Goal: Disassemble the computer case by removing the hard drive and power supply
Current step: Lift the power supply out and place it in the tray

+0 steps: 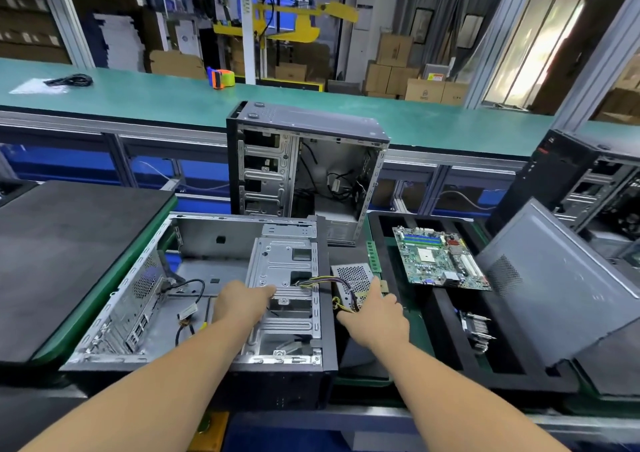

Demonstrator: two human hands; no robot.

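Two bare forearms reach in from the near edge. The left hand (242,301) lies on the metal drive cage (287,278) of the computer case (194,288), its fingers (266,291) laid forward along a cage bar; whether they curl round it I cannot tell. The case lies on its side, open side up, on the surface (414,330), with loose black cables (188,290) on its floor.

The right hand (375,314) is just past the case's right wall, on the power supply (353,280), a grey box with a perforated top. Its fingers point forward, the first stretched out along the box's right edge, the rest hidden behind the knuckles. A bundle of yellow and black wires (332,283) runs from the box into the cage.

Right of that, a green motherboard (438,259) sits in a black tray (450,340). A second case (304,160) stands upright behind, side open. A grey side panel (561,288) leans at the far right.
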